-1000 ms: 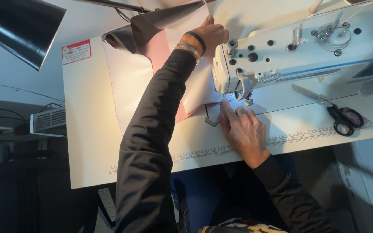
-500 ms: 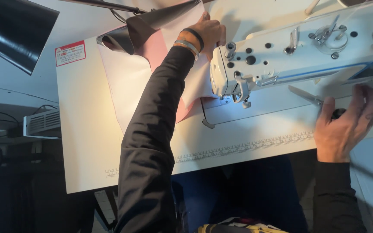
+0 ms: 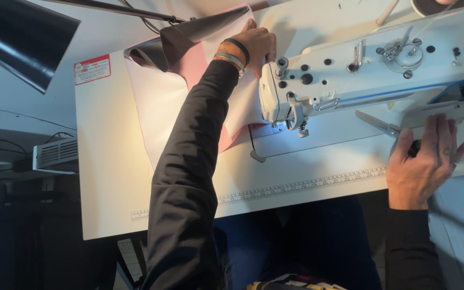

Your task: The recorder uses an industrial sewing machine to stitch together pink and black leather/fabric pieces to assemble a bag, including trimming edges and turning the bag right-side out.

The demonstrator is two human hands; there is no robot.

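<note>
My left hand [image 3: 258,44] reaches far over the table and grips the pink fabric [image 3: 162,102] just left of the white sewing machine's head [image 3: 350,64]. The cloth lies spread under my left arm, with a darker pink layer showing beneath it. My right hand [image 3: 424,164] rests flat on the table's right side, over the black handles of a pair of scissors [image 3: 377,123]; the blades point up and left, out from under the fingers. The needle and presser foot [image 3: 299,126] stand bare, with no cloth under them.
A white table [image 3: 108,177] carries a printed ruler strip along its front edge. A black lamp shade [image 3: 17,37] hangs at the upper left, and a second dark cone [image 3: 200,29] sits above the fabric. A red label is stuck at the table's back left.
My right hand left the needle area and moved right onto the scissors. The fabric edge was drawn away from under the presser foot to the left. The left hand stayed put.
</note>
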